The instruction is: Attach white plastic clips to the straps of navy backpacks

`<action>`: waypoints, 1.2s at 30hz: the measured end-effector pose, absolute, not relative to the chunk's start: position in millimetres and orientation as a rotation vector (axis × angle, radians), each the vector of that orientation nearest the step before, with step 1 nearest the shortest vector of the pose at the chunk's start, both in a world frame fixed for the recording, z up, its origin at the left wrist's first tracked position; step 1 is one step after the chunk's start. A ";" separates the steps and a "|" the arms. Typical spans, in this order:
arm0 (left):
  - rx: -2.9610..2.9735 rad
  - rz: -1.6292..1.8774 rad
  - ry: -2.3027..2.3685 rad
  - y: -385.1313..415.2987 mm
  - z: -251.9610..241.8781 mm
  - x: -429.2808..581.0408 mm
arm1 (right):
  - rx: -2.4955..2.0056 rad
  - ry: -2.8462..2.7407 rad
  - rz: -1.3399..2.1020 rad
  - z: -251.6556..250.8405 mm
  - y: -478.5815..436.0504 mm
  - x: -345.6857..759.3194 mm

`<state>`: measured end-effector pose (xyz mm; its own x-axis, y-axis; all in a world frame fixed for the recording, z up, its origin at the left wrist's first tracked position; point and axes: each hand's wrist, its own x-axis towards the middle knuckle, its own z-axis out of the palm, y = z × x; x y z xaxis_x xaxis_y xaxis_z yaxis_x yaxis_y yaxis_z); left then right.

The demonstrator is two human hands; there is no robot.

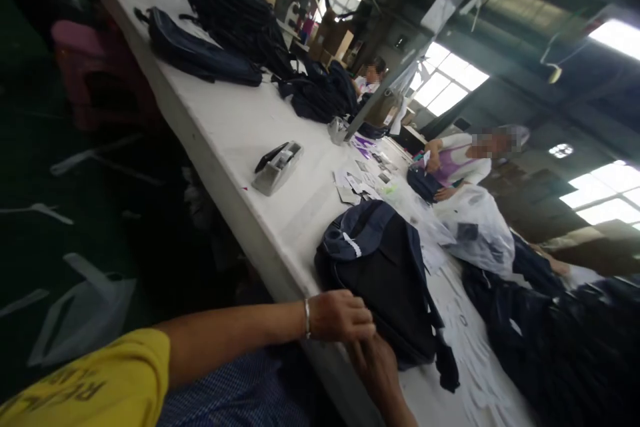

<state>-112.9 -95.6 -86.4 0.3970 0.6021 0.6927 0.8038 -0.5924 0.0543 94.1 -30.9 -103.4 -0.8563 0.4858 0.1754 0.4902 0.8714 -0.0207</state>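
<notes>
A dark navy and black backpack [385,273] lies on the white table in front of me, a white label strip on its upper part. My left hand [341,315], with a bracelet at the wrist, is closed at the backpack's near edge. Its fingers meet those of my right hand [376,361], which is also closed, just below it. Whatever is between the fingers is hidden by the hands. A strap [443,353] hangs off the backpack's right side.
A tape dispenser [277,168] stands on the table [215,123]. Beyond the backpack lie paper tags [353,185] and clear plastic bags [475,230]. Dark bags are piled at the far end and right. A co-worker [457,159] handles a dark bag across the table. A pink stool [95,73] stands left.
</notes>
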 end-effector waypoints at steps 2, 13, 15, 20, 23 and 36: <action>-2.398 -0.968 -1.292 -110.3 -107.4 -126.3 | -0.762 -2.791 -0.083 -100.6 -30.9 96.6; -2.211 -1.045 -1.607 -110.1 -127.8 -145.1 | -0.859 -2.715 -0.142 -50.8 -8.7 37.4; -2.158 -1.082 -1.572 -110.2 -129.2 -147.3 | -1.024 -2.632 0.005 -35.8 -0.7 34.8; -2.022 -1.159 -1.442 -111.0 -124.0 -159.1 | -1.292 -2.471 0.184 10.0 7.6 32.2; -2.005 -1.140 -1.351 -107.7 -112.8 -165.9 | -1.300 -2.497 0.250 28.1 10.8 29.5; -2.501 -1.089 -1.252 -103.0 -99.4 -190.1 | -1.217 -2.535 0.528 -11.3 -6.1 34.3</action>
<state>-190.1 -103.0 -99.4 0.3916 0.6411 0.6600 0.7424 -0.6439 0.1850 34.3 -6.1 -11.3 -0.6061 0.7901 0.0913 0.6881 0.5785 -0.4380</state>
